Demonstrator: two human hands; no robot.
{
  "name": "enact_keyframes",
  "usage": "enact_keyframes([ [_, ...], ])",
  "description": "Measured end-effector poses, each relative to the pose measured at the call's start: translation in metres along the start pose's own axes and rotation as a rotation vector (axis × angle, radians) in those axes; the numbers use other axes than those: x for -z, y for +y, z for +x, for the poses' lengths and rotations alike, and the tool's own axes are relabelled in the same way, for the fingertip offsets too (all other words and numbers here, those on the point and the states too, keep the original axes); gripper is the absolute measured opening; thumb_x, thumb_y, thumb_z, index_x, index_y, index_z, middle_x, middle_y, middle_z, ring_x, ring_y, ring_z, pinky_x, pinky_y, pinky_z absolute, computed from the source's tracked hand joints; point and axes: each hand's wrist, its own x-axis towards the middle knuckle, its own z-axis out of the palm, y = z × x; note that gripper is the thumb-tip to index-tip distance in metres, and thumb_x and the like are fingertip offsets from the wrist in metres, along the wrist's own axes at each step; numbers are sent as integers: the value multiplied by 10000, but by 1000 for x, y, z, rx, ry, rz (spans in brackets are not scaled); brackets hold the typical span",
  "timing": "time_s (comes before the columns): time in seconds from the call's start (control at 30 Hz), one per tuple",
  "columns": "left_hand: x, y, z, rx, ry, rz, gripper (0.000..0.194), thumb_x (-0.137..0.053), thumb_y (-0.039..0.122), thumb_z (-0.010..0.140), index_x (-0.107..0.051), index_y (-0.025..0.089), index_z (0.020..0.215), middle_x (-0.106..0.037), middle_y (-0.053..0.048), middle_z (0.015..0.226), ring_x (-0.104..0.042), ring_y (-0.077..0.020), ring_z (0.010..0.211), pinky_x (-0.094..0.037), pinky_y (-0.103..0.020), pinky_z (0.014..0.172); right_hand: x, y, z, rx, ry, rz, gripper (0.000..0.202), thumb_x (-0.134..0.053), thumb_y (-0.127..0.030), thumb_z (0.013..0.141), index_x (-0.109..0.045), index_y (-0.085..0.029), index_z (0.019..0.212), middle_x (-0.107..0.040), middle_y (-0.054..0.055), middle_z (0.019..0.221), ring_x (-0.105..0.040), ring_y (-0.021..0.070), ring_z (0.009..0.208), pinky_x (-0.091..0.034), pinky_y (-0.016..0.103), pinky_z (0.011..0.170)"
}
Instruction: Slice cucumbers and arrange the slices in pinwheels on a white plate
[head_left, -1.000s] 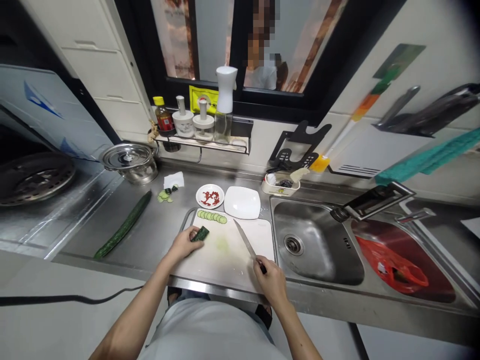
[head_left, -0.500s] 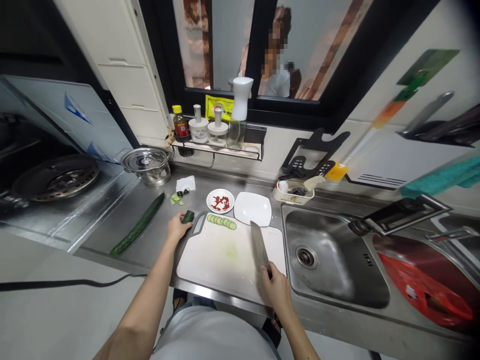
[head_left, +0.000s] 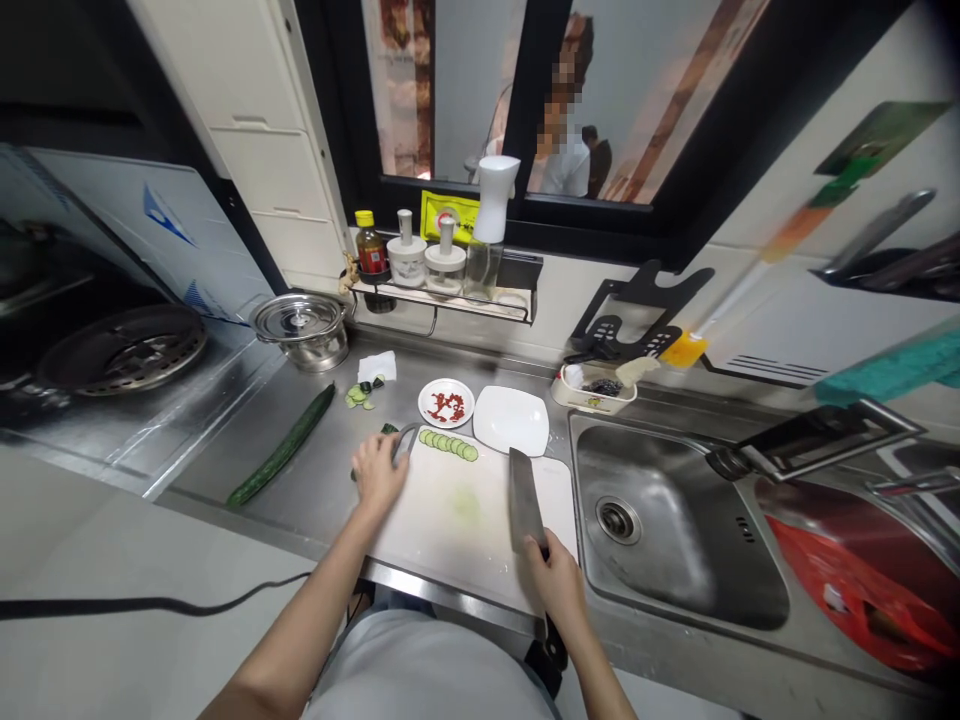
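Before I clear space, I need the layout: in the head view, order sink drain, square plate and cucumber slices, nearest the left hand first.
From the left hand:
1. Cucumber slices, to its right, on the cutting board.
2. Square plate, farther right.
3. Sink drain, rightmost.

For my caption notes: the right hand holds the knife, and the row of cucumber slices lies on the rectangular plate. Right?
Not quite: the row of cucumber slices lies on the cutting board, not the rectangular plate, as the head view shows. The right hand does hold the knife.
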Motion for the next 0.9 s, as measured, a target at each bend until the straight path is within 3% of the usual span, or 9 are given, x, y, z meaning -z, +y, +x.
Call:
enact_keyframes([
  [0.1,-11,29,-30,-197,-181,-97,255,-537,313,842,-651,234,1057,-622,-93,1097,-524,-261,1062,-334,-393,945,-1,-3,0,3,-15,6,328,-383,-484,777,-573,-217,769,-622,32,633,-536,179,573,-379,250,536],
  [0.23,-27,52,-44,-256,-275,-178,227,-530,259,846,-643,224,1040,-649,-50,1025,-550,-220,1008,-353,-355,907,-2,-7,-1,2,-50,0,371,-359,-488,786,-587,-196,803,-629,41,660,-551,179,596,-384,246,558],
  [0.47,-39,70,-12,-182,-303,-144,311,-519,241,853,-619,214,1145,-655,-69,1054,-561,-225,1015,-359,-348,903,-6,-3,-4,-23,-76,-31,383,-364,-472,793,-612,-185,845,-647,46,699,-551,175,615,-372,239,567],
  [0.63,-43,88,5,-263,-351,-58,363,-492,306,893,-581,238,1239,-623,-93,1126,-526,-247,1098,-334,-370,954,-7,-3,-7,-21,-74,-11,364,-364,-447,798,-616,-189,845,-647,38,691,-552,170,614,-371,233,562],
  [0.9,-50,95,10,-320,-392,20,261,-494,276,888,-641,222,1096,-582,-97,1087,-532,-240,1053,-367,-349,911,-5,1,-9,-40,-48,4,351,-375,-443,808,-614,-187,832,-639,38,677,-541,163,595,-358,226,544],
])
